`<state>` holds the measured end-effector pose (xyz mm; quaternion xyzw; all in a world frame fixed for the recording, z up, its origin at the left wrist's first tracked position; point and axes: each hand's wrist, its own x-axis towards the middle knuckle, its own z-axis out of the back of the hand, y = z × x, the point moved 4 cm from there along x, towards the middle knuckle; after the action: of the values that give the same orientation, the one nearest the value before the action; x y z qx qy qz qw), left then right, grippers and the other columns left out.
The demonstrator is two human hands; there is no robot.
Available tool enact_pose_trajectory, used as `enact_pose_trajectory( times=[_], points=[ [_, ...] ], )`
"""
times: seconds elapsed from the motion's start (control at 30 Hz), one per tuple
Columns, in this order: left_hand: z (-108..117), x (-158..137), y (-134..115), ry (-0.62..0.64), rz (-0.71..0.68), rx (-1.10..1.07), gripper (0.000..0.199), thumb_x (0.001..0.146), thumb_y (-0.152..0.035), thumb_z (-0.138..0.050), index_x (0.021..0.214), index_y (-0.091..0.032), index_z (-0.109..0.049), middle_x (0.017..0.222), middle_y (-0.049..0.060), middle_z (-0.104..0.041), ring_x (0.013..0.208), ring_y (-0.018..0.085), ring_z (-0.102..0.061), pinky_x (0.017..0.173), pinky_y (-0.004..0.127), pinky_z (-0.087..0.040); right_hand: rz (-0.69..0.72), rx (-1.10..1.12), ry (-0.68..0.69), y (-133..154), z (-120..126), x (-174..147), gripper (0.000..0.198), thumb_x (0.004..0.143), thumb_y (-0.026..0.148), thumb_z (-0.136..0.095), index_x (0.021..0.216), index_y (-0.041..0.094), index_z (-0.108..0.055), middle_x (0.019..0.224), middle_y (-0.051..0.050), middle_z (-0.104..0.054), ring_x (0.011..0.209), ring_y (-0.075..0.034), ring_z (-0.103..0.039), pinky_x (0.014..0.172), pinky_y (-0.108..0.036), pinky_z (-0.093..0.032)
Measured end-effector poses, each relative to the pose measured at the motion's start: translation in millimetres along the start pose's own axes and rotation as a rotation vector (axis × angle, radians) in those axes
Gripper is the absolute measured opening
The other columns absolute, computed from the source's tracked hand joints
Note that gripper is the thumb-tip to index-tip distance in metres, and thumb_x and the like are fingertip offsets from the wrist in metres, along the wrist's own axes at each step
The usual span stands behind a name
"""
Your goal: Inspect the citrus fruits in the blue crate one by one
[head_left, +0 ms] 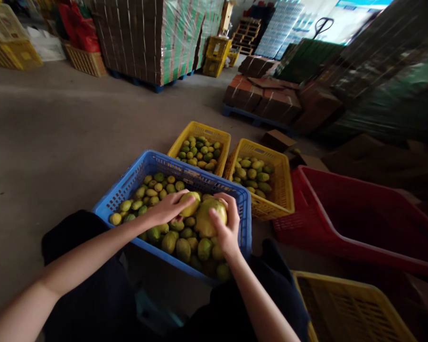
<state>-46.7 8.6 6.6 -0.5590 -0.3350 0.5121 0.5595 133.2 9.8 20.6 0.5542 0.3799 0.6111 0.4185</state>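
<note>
A blue plastic crate, holding many oval yellow-green fruits, stands in front of my knees. Above its middle, my left hand is closed around a yellow-green fruit. My right hand grips a larger-looking yellow-green fruit from its right side, thumb across the front. The two held fruits are close together, and I cannot tell whether they touch. Fingers behind each fruit are partly hidden. The fruit's exact kind is unclear.
Two yellow crates with similar fruits stand just beyond the blue one. To the right are a large red bin and, nearer, another yellow crate. Cartons on a blue pallet and a wrapped stack stand farther back.
</note>
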Motion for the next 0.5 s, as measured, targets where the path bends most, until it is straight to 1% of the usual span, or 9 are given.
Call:
enact_pose_trajectory(
  times=[0.07,0.1,0.13,0.17,0.2,0.23,0.33,0.4,0.5],
  points=[
    [-7,3,11,0.072,0.260,-0.073,0.062,0.093,-0.068,-0.033,0.065,-0.019,-0.059,0.040,0.000,-0.047,0.033,0.011,-0.038,0.039,0.023,-0.027,-0.530,0.229,0.002,-25,-4,2,0.023,0.082,0.042,-0.061,0.089,0.020,-0.065,0.080,-0.003,-0.070,0.076,-0.021,-0.067,0.071,-0.035,-0.057],
    [-10,5,16,0.106,0.360,-0.085,0.067,0.094,-0.069,-0.029,0.055,-0.019,-0.054,0.036,0.000,-0.042,0.031,0.010,-0.033,0.037,0.023,-0.024,-0.785,0.354,0.015,-36,-8,0,0.024,0.083,0.042,-0.058,0.084,0.020,-0.064,0.073,-0.003,-0.069,0.070,-0.020,-0.066,0.065,-0.034,-0.056],
    [-13,6,20,0.128,0.438,-0.088,0.070,0.094,-0.069,-0.027,0.050,-0.019,-0.049,0.034,0.000,-0.039,0.030,0.009,-0.031,0.036,0.022,-0.022,-1.005,0.468,0.033,-45,-12,-3,0.024,0.084,0.042,-0.056,0.081,0.019,-0.063,0.067,-0.003,-0.067,0.064,-0.020,-0.065,0.059,-0.033,-0.055],
    [-14,7,23,0.133,0.499,-0.095,0.071,0.094,-0.069,-0.028,0.047,-0.019,-0.047,0.033,0.000,-0.039,0.029,0.009,-0.030,0.036,0.022,-0.021,-1.173,0.560,0.049,-52,-14,-7,0.024,0.085,0.041,-0.054,0.080,0.019,-0.063,0.064,-0.003,-0.066,0.060,-0.020,-0.064,0.054,-0.033,-0.054],
    [-14,8,25,0.128,0.550,-0.109,0.072,0.094,-0.070,-0.027,0.046,-0.019,-0.046,0.033,0.000,-0.038,0.029,0.008,-0.030,0.036,0.021,-0.020,-1.280,0.625,0.059,-57,-16,-9,0.023,0.085,0.040,-0.053,0.081,0.019,-0.062,0.062,-0.003,-0.066,0.058,-0.021,-0.064,0.052,-0.032,-0.053],
    [-15,9,27,0.122,0.587,-0.126,0.071,0.094,-0.070,-0.028,0.047,-0.019,-0.046,0.033,-0.001,-0.037,0.029,0.008,-0.029,0.035,0.020,-0.020,-1.329,0.672,0.055,-60,-16,-10,0.023,0.086,0.040,-0.053,0.082,0.019,-0.063,0.061,-0.003,-0.066,0.057,-0.021,-0.064,0.051,-0.032,-0.053],
    [-15,11,30,0.144,0.628,-0.176,0.070,0.093,-0.070,-0.030,0.049,-0.019,-0.047,0.034,-0.002,-0.037,0.029,0.006,-0.026,0.035,0.019,-0.019,-1.336,0.747,0.021,-63,-16,-11,0.022,0.086,0.040,-0.055,0.087,0.019,-0.063,0.060,-0.002,-0.065,0.057,-0.021,-0.064,0.053,-0.034,-0.055],
    [-14,12,30,0.129,0.626,-0.203,0.068,0.094,-0.068,-0.033,0.053,-0.017,-0.052,0.038,-0.001,-0.044,0.031,0.007,-0.031,0.036,0.018,-0.024,-1.332,0.760,0.001,-59,-17,-10,0.021,0.086,0.040,-0.056,0.088,0.020,-0.063,0.061,-0.002,-0.066,0.057,-0.021,-0.064,0.054,-0.034,-0.055],
    [-11,13,31,0.050,0.619,-0.259,0.060,0.095,-0.059,-0.038,0.065,-0.014,-0.061,0.049,0.003,-0.056,0.039,0.008,-0.044,0.041,0.017,-0.032,-1.330,0.719,-0.056,-52,-18,-8,0.021,0.089,0.039,-0.054,0.086,0.020,-0.061,0.060,-0.001,-0.065,0.055,-0.020,-0.064,0.052,-0.032,-0.055]
  ],
)
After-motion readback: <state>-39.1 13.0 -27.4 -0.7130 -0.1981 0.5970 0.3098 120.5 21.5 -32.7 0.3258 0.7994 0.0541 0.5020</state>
